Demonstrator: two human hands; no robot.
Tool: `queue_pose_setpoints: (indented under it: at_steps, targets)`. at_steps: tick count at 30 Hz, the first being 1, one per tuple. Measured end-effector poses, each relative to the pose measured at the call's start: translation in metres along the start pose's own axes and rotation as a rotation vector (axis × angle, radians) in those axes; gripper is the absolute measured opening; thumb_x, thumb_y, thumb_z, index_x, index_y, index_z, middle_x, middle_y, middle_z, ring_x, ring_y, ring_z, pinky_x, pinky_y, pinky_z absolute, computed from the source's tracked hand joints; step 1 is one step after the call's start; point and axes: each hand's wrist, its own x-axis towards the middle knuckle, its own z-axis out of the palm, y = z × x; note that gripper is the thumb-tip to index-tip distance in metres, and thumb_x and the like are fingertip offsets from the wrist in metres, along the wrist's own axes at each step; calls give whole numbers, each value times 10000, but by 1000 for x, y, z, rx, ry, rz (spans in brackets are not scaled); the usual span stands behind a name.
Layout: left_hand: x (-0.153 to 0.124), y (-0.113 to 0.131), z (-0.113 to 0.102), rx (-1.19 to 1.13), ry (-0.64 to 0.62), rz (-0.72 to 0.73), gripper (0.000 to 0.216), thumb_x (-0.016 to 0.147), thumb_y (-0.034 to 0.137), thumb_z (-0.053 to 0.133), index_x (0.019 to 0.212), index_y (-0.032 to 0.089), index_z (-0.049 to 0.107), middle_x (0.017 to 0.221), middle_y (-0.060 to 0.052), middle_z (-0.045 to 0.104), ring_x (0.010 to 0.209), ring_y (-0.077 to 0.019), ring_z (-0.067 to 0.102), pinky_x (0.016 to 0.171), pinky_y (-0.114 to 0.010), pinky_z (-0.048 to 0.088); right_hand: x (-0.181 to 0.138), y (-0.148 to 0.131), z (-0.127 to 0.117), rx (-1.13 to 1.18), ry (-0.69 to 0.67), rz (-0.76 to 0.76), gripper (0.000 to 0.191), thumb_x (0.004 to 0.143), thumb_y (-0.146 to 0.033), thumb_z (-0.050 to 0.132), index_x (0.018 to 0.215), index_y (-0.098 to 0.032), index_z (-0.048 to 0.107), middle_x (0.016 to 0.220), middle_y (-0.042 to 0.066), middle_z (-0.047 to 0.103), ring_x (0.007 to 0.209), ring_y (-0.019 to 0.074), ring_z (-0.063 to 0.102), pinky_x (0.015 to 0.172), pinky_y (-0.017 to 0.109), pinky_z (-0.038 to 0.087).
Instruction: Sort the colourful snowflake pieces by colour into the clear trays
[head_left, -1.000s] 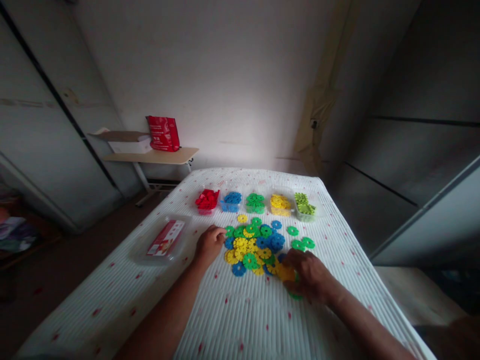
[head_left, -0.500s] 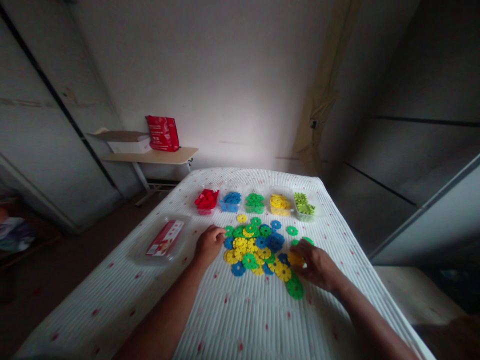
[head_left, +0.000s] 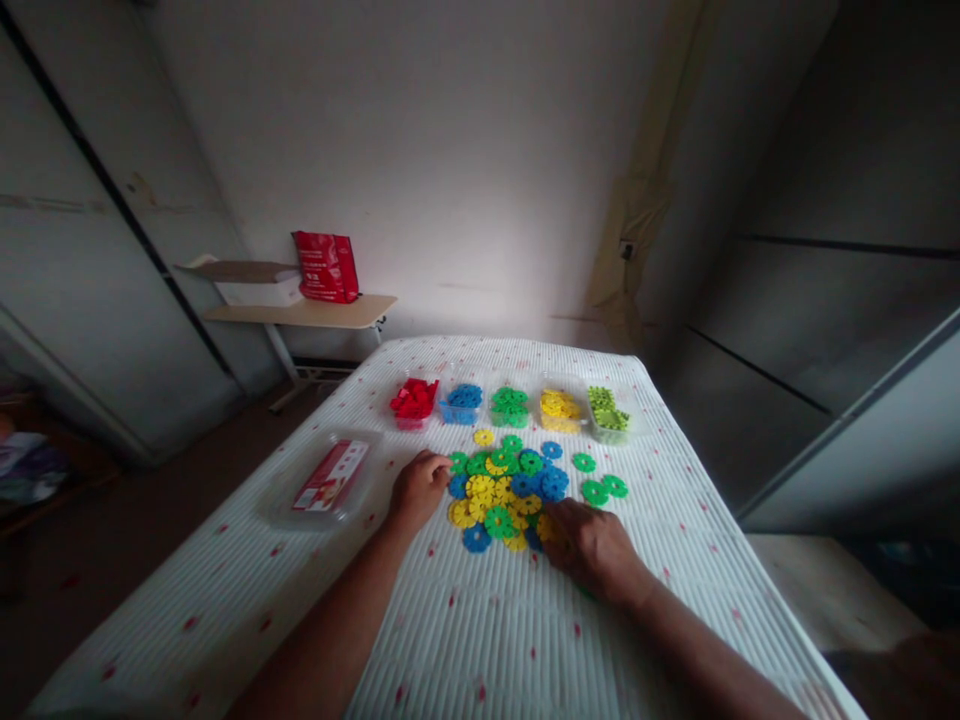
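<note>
Notched discs [head_left: 498,521] heaped between the hands on the cloth-covered counter [head_left: 442,640]. Right hand [head_left: 592,548] over the heap's near-right edge, fingers' grip hidden — can't tell. Left hand [head_left: 420,490] alongside, fingers curled, hold unclear. Risk: overlapping discs — dragging one could scatter neighbours.

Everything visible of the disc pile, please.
The pile is a loose, overlapping heap of notched, plastic-looking discs in yellow, green and blue, lying mostly flat on the white tablecloth, nearer than the row of tubs. The right hand covers part of its right side; whether the left hand, at its left, touches it is unclear.
</note>
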Motion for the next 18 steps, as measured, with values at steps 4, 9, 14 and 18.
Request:
queue_pose_setpoints:
  at_steps: [4,9,14,18]
  targets:
    - [0,-1,1,6,-6,6,233,747,99,445,819,187,649,842,-26,638,802,-128,586,754,-246,451,0,-2,1,-18,26,-20,161,803,-250,454,905,-188,562,812,52,647,698,148,591,584,230,378]
    - [0,0,0,1,-15,-13,228,742,100,454,819,184,652,844,-25,638,806,-130,586,755,-249,448,0,1,1,-1,36,-43,215,786,-228,446,960,-185,565,836,53,649,721,154,594,607,235,393]
    - [0,2,-2,-1,-26,-24,233,748,100,443,824,165,654,845,-41,638,782,-136,590,735,-253,449,-2,11,-11,21,-64,-69,310,723,-225,503,1020,-183,582,887,68,648,790,181,598,657,247,421]
    - [0,4,-3,-8,-10,-16,227,741,93,452,811,177,650,822,-24,636,770,-125,587,729,-238,447,-5,23,-23,116,-98,-43,347,715,-221,513,1051,-196,596,922,72,651,817,190,600,694,261,441]
